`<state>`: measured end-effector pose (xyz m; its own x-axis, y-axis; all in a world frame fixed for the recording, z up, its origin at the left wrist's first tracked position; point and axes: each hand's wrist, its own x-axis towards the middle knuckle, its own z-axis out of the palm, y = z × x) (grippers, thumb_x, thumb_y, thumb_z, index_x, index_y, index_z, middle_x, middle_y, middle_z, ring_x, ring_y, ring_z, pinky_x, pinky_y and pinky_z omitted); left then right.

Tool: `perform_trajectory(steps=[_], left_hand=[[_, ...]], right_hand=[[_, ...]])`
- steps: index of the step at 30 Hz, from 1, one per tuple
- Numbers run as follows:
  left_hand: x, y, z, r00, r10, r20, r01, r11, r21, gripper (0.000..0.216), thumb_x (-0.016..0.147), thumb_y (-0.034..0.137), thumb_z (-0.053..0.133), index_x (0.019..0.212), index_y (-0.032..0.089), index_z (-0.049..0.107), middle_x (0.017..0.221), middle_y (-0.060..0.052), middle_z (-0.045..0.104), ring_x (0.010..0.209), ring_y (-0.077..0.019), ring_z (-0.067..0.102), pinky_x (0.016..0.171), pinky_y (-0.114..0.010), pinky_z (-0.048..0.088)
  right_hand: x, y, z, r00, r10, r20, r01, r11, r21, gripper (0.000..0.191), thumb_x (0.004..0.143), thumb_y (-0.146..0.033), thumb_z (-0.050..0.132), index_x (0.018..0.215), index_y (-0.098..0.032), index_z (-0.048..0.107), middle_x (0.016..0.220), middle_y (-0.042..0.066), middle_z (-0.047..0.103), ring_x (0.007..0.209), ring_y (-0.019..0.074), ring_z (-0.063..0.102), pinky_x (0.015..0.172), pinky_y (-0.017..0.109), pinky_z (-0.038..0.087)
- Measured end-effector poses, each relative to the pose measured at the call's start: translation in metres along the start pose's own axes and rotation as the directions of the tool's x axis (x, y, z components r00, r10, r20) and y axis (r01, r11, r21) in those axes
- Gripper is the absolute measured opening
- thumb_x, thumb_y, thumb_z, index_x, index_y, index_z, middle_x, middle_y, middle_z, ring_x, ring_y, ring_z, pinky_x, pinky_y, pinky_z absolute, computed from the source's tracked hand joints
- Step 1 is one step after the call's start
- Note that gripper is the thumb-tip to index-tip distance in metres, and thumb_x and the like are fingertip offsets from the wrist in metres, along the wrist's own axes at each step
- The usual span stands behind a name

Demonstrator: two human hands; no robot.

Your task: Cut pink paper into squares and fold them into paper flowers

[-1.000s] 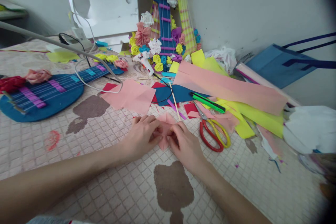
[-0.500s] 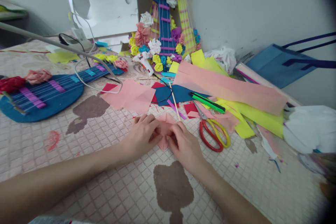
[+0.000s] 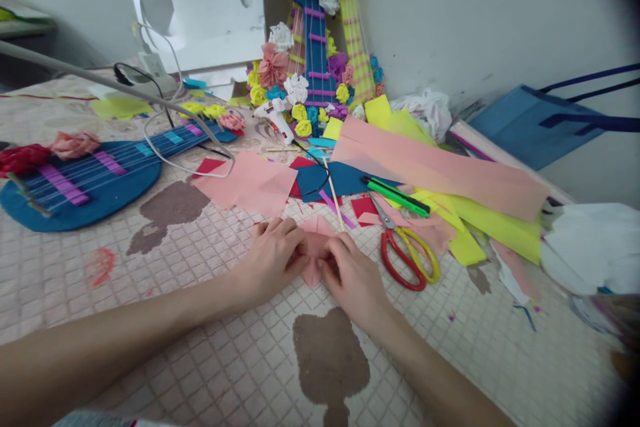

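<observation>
A small folded piece of pink paper [image 3: 316,240] lies between my hands on the quilted table cover. My left hand [image 3: 278,255] pinches its left side, fingers curled in. From the right, my right hand [image 3: 353,273] pinches the same piece close by, so the fingertips nearly meet at its middle. Creases run out from that pinched middle, and part of the paper is covered by my fingers. Just right of my right hand lie scissors [image 3: 407,257] with one red and one yellow handle. A thin wooden stick [image 3: 333,193] points toward my right knuckles.
Flat pink sheets [image 3: 250,180], a green cutter [image 3: 397,196], blue paper [image 3: 345,179] and yellow strips [image 3: 500,223] lie beyond. A blue paper guitar [image 3: 100,177] rests at left, under a looping white cable [image 3: 145,103]. A glue gun [image 3: 276,119] stands before flower-covered guitars [image 3: 316,60].
My hands keep nearly the same pinch on the pink paper. The whole view has shifted very slightly; nothing else has visibly moved.
</observation>
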<state>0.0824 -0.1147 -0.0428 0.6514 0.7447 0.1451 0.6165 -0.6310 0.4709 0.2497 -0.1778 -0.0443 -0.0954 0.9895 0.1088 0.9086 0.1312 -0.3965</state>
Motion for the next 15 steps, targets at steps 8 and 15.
perform_trajectory(steps=[8, 15], left_hand=[[0.0001, -0.0003, 0.0024, 1.0, 0.014, -0.024, -0.014, 1.0, 0.013, 0.006, 0.081, 0.019, 0.052, 0.076, 0.017, 0.055, 0.084, -0.003, 0.056, 0.083, -0.0203, 0.049, 0.07, -0.034, 0.03], [-0.0013, -0.0009, 0.0035, 0.999, 0.022, -0.038, -0.022, 0.999, 0.023, 0.007, 0.082, 0.02, 0.051, 0.076, 0.018, 0.055, 0.083, -0.003, 0.056, 0.083, -0.02, 0.049, 0.071, -0.035, 0.03]], right_hand=[[0.0006, -0.0002, 0.0014, 1.0, 0.01, -0.025, -0.011, 1.0, -0.026, 0.003, 0.087, -0.021, 0.047, 0.084, -0.02, 0.048, 0.09, 0.002, 0.054, 0.071, 0.0153, 0.057, 0.055, 0.026, 0.035], [0.0016, -0.0002, 0.0016, 1.0, 0.009, -0.021, -0.01, 0.999, -0.039, 0.002, 0.087, -0.021, 0.048, 0.085, -0.02, 0.048, 0.09, 0.002, 0.054, 0.071, 0.0151, 0.057, 0.054, 0.026, 0.034]])
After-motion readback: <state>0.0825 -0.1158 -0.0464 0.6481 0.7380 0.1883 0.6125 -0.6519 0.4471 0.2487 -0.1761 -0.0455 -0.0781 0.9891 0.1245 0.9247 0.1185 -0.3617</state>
